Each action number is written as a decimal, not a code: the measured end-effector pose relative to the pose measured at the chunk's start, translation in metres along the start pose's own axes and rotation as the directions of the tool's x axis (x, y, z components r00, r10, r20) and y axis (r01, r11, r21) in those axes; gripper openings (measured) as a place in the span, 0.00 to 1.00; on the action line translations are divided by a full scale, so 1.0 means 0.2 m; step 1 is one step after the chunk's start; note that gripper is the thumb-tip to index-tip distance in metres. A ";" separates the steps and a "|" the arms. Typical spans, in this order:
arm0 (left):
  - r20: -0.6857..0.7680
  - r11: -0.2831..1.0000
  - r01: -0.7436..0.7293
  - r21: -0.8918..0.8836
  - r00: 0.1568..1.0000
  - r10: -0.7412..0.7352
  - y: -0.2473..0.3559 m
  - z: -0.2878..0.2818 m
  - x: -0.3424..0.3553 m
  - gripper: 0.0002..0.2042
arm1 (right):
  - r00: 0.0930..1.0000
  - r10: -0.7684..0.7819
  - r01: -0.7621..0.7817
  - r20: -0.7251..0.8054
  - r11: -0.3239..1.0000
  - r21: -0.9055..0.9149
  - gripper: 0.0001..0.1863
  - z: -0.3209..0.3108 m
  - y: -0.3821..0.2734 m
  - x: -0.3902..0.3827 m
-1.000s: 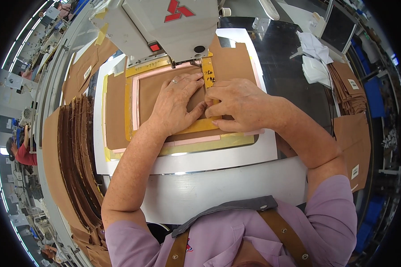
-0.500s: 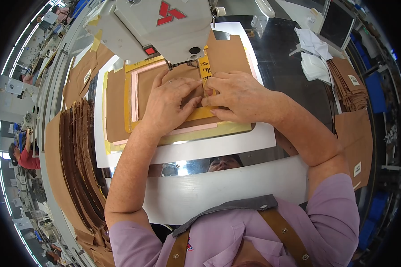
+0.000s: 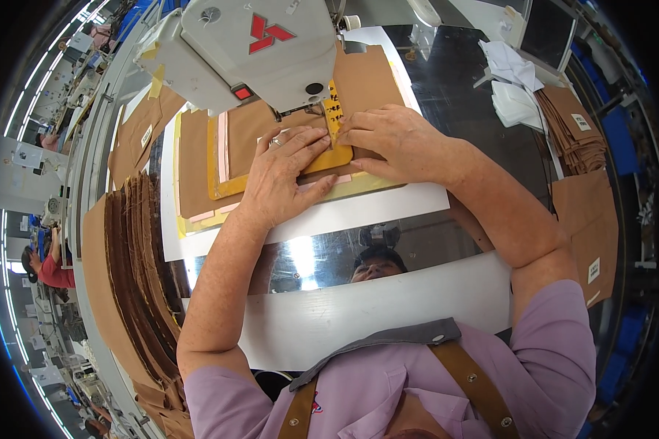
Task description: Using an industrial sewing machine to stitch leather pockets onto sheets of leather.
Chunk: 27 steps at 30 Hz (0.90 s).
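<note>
Under the sewing machine head (image 3: 260, 51) lies a yellow template frame (image 3: 234, 189) over brown fabric (image 3: 195, 157), on a white sheet (image 3: 410, 199). My left hand (image 3: 282, 172) rests palm down on the frame's near part and the fabric, its fingers extended together and the thumb apart. My right hand (image 3: 392, 143) is at the frame's right bar, fingertips touching it, thumb spread away below. Both hands are just on the near side of the presser foot (image 3: 316, 110). The fabric beneath my palms is hidden.
Stacked brown fabric pieces (image 3: 128, 271) hang along the left side. More brown pieces (image 3: 571, 121) lie at the right, by crumpled white cloth (image 3: 509, 69) and a monitor (image 3: 548, 33). A shiny metal strip (image 3: 322, 267) crosses the near table. Another person (image 3: 51, 263) sits far left.
The frame, fabric and white sheet have slid away from me under the machine head, exposing more of the metal strip. My left thumb has moved out from the fingers, toward me.
</note>
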State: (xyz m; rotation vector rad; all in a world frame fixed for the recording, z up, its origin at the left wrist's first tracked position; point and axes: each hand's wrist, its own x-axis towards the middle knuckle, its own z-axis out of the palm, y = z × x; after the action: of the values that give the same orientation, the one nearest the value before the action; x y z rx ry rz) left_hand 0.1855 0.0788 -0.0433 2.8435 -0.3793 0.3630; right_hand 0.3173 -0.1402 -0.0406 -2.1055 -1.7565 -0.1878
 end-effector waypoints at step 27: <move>-0.015 0.965 0.231 0.122 0.973 -0.231 -0.13 -0.03 -0.04 0.37 | 0.978 0.206 -0.200 0.019 0.965 -0.167 0.28 0.06 0.08 0.03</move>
State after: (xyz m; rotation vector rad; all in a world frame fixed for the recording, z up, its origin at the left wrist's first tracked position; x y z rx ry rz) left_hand 0.1842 0.1057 -0.0449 2.9647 -0.0225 0.3509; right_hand 0.3331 -0.1326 -0.0527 -2.4047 -1.5782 -0.2457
